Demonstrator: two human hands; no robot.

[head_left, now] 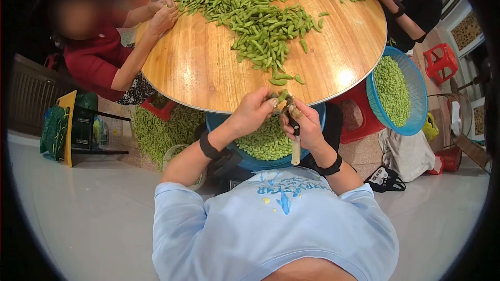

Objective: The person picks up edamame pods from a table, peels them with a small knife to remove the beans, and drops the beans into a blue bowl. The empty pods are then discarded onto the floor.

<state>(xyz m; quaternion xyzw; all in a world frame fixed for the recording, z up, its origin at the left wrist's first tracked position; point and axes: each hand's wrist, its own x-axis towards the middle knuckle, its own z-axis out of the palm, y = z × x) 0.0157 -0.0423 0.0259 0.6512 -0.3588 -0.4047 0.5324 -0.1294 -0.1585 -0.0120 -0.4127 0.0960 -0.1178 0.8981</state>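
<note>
Over the near edge of the round wooden table, my left hand (252,112) pinches a green bean pod (283,95) between closed fingertips. My right hand (307,125) meets it at the pod, its fingers wrapped round a small tool (296,145) with a black and cream handle; its working end is hidden by the fingers. Below both hands, a blue basin (244,162) in my lap holds shelled green beans (268,143). A few loose pods (281,76) lie on the tabletop just beyond my fingers.
A big heap of pods (260,26) covers the middle of the table (182,73). At right, a blue basket (423,109) of shelled beans stands by a red stool (359,119). Empty-looking hulls (161,130) are piled on the floor at left. Two people (101,70) sit across.
</note>
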